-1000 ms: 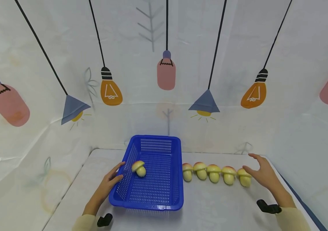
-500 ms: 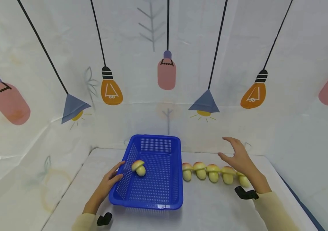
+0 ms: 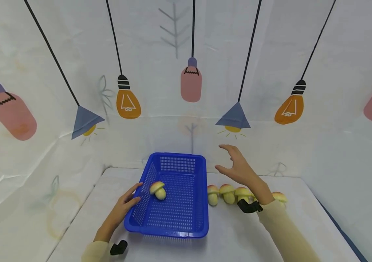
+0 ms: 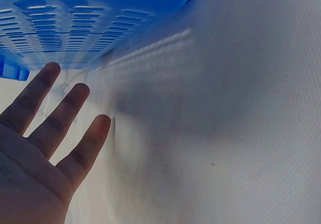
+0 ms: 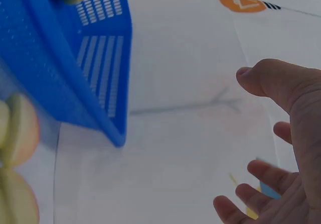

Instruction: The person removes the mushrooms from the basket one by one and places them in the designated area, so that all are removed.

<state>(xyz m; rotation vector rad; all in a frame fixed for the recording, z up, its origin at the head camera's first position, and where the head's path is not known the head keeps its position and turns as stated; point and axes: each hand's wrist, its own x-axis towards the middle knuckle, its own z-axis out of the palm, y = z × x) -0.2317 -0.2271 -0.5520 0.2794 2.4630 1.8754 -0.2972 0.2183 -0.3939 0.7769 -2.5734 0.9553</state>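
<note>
A blue plastic basket point(image 3: 179, 233) stands on the table, with one toy mushroom point(image 3: 160, 193) lying in it near the left wall. My left hand point(image 3: 120, 209) rests at the basket's left rim. Three of its fingers point(image 4: 70, 113) show straight beside the slotted outer wall in the left wrist view. Raised behind the row of mushrooms point(image 3: 228, 193), my right hand point(image 3: 240, 170) has thumb and fingers spread and holds nothing. Its forearm hides part of that row. In the right wrist view, the open palm point(image 5: 308, 133) is apart from the basket.
The white table point(image 3: 225, 233) meets a white backdrop point(image 3: 159, 134) printed with lamps and bulbs. The mushrooms in the row stand close together, starting right beside the basket's right wall. A black strap part point(image 3: 249, 206) sits at the right wrist, another point(image 3: 118, 248) at the left.
My right hand has moved left and up, from beside the rightmost mushroom to above the row near the basket. The left hand, the basket and the mushrooms stay put.
</note>
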